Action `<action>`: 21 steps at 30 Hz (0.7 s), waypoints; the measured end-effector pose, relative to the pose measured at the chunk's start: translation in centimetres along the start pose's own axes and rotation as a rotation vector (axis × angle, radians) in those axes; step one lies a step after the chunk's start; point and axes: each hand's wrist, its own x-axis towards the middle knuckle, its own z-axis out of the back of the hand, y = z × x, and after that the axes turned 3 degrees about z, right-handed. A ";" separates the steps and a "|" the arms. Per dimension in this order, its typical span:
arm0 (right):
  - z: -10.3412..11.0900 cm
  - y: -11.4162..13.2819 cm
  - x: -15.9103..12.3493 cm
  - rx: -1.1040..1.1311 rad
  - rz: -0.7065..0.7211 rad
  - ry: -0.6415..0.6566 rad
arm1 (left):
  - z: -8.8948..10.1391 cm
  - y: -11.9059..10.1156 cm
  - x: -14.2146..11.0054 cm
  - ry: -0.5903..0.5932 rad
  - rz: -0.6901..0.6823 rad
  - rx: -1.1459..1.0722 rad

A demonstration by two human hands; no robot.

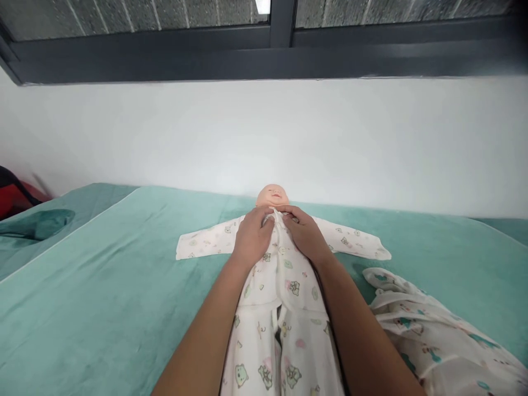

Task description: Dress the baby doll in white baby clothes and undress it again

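Doll (pixel 273 193), one only, lies face up on one green sheet (pixel 124 286), its bare head showing above a single white printed garment (pixel 295 286) that spreads over its body. Two long sleeves (pixel 206 241) reach out flat, one to each side of the doll; whether its arms are inside them cannot be told. Two hands, both the person's own, are at the garment's one collar (pixel 277 214), just below the doll's chin. The left hand (pixel 254 234) rests on the doll's chest at the left edge of the collar, thumb and fingers bent against the cloth; the right hand (pixel 306 231) does likewise at the right edge. Both touch the fabric, but whether either pinches it firmly cannot be told. Farther down from the doll's head, one narrow gap parts the lower front of the garment into two sides. One second white printed cloth (pixel 437 330) lies bunched to the right of the doll, near it. Beyond the doll's head stands one white wall (pixel 264 132), with one dark window frame (pixel 165 63) above. Well to the doll's left is one red and black object (pixel 14 201), partly cut off.
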 end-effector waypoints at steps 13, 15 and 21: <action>0.0 -1.2 0.2 0.039 0.000 -0.004 | 0.1 0.4 0.0 0.031 -0.073 0.029; 0.0 -1.4 0.3 0.040 -0.011 -0.009 | 0.1 0.3 0.0 0.044 -0.066 0.036; 0.0 -1.5 0.4 0.026 0.019 -0.015 | 0.0 0.2 0.1 0.037 -0.074 0.021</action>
